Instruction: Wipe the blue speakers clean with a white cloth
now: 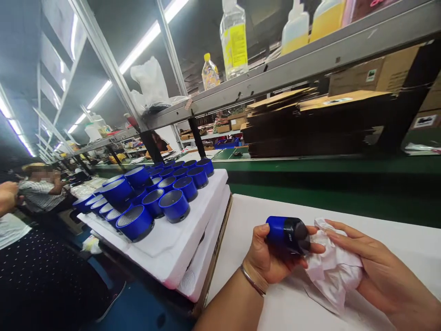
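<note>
My left hand (267, 259) is wrapped round a small blue cylindrical speaker (278, 232), tilted so its black base faces right. A white cloth (332, 264) is gripped in my right hand (374, 259), close beside the speaker's black end. Whether the cloth touches the speaker I cannot tell. Both hands are above the white tabletop (292, 303). To the left, many more blue speakers (174, 205) with mesh tops stand in rows on a white foam tray (179, 246), some stacked on others.
A metal shelf (310, 57) overhead carries a clear bottle with a yellow label (234, 43) and squeeze bottles (295, 28). Flattened cardboard (303, 128) is piled behind the green bench (310, 184). At the left edge stands a person in dotted dark clothing (51, 276); another person (43, 188) is farther back.
</note>
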Available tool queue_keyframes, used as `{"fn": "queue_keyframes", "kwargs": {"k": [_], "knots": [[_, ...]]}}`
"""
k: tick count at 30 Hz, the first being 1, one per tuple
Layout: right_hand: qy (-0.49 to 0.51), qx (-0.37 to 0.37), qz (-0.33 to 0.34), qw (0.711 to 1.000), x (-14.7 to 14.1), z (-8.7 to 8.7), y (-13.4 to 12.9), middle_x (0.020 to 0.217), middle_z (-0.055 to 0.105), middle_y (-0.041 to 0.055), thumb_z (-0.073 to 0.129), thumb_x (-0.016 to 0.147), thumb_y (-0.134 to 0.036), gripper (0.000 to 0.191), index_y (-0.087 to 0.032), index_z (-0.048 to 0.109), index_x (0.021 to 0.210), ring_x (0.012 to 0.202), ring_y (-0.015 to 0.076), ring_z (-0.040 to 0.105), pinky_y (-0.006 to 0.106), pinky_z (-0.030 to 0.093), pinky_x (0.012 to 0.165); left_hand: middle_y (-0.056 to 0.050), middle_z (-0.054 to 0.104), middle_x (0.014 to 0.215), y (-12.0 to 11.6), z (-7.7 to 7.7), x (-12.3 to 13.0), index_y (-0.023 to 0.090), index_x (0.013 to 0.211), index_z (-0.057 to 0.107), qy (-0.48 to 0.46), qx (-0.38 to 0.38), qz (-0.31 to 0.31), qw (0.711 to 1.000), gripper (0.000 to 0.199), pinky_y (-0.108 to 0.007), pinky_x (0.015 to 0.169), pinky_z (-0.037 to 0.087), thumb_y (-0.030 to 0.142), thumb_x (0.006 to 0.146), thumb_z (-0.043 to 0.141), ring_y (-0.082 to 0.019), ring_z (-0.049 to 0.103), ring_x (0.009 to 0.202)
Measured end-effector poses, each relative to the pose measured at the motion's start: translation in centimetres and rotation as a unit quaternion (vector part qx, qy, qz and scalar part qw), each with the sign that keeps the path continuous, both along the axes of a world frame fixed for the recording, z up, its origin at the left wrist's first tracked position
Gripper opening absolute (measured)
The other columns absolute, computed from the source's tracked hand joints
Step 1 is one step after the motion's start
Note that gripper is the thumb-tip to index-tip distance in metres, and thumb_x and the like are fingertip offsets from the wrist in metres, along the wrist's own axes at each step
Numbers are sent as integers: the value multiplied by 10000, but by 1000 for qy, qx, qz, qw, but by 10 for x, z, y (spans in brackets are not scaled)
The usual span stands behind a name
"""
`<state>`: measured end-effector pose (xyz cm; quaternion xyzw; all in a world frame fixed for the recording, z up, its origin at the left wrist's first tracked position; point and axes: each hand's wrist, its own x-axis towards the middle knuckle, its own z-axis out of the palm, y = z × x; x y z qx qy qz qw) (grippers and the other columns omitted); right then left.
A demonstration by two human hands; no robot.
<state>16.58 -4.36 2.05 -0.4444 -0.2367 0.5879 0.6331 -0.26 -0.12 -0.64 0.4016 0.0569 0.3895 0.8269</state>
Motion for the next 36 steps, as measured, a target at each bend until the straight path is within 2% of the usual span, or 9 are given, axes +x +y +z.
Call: {"fn": "queue_keyframes", "kwargs": {"k": [3, 6, 10, 12, 15, 18, 21, 26, 36], "knots": [[22, -5, -2, 1000, 1, -1, -2, 998, 704, 100, 1034, 295, -244, 748, -178, 764, 989, 759, 263, 658, 283, 598, 543, -154, 669, 1261, -4, 0, 0, 178, 1173, 590, -21, 37, 54, 998, 718, -230, 644, 486, 478, 592, 886, -255, 700, 987], [16, -1, -22, 1000, 0, 0, -2, 1056, 712, 123, 1043, 250, -226, 767, -166, 772, 965, 741, 252, 660, 261, 586, 513, -85, 650, 1313, -6, 1, -2, 242, 1130, 515, -35, 65, 98, 992, 738, -276, 868, 515, 206, 531, 943, -221, 668, 1112], [11, 3, -27, 1000, -2, 1, -1, 1047, 719, 137, 1048, 227, -234, 791, -158, 780, 967, 759, 268, 678, 257, 602, 539, -92, 599, 1389, -7, 0, -1, 241, 1144, 550, 10, 127, 156, 979, 748, -382, 981, 504, 252, 522, 966, -264, 631, 1193], [11, -3, -33, 999, -2, 1, 0, 1045, 722, 125, 1042, 216, -235, 782, -165, 784, 950, 785, 289, 690, 261, 609, 544, -102, 601, 1382, -7, 0, 0, 229, 1158, 595, 94, 191, 264, 941, 725, -451, 1062, 471, 274, 532, 960, -295, 604, 1237], [11, -12, -27, 1000, -1, -1, 0, 1019, 726, 109, 1037, 230, -228, 725, -170, 788, 908, 775, 290, 693, 261, 606, 537, -105, 650, 1283, -10, 1, 1, 212, 1156, 659, 224, 281, 416, 835, 687, -492, 1092, 459, 323, 548, 957, -305, 599, 1216], [15, -8, 9, 1000, -1, -6, -1, 1019, 728, 100, 1045, 351, -241, 619, -190, 794, 914, 765, 273, 689, 266, 605, 569, -99, 681, 1206, -11, 3, 1, 207, 1154, 685, 272, 313, 452, 789, 693, -494, 1017, 509, 442, 564, 962, -305, 618, 1141], [12, 0, 40, 999, -2, -9, -2, 996, 731, 98, 1044, 441, -264, 562, -207, 795, 941, 741, 265, 683, 272, 598, 578, -100, 689, 1184, -10, 3, 0, 207, 1162, 698, 281, 309, 457, 785, 722, -513, 1015, 511, 514, 564, 961, -311, 619, 1126], [10, -4, 56, 998, -6, -8, -2, 934, 725, 88, 1057, 435, -287, 570, -212, 800, 939, 700, 257, 673, 279, 588, 550, -102, 690, 1191, -8, 1, -1, 211, 1168, 707, 264, 309, 445, 798, 773, -522, 1072, 488, 553, 530, 976, -313, 617, 1152], [-14, 22, 2, 1000, -1, -4, -5, 902, 726, 89, 1068, 363, -310, 587, -204, 803, 876, 684, 249, 669, 249, 569, 502, -98, 647, 1317, -6, -6, -1, 220, 1258, 669, 181, 317, 397, 842, 853, -444, 1163, 452, 482, 516, 997, -281, 591, 1256]]}}
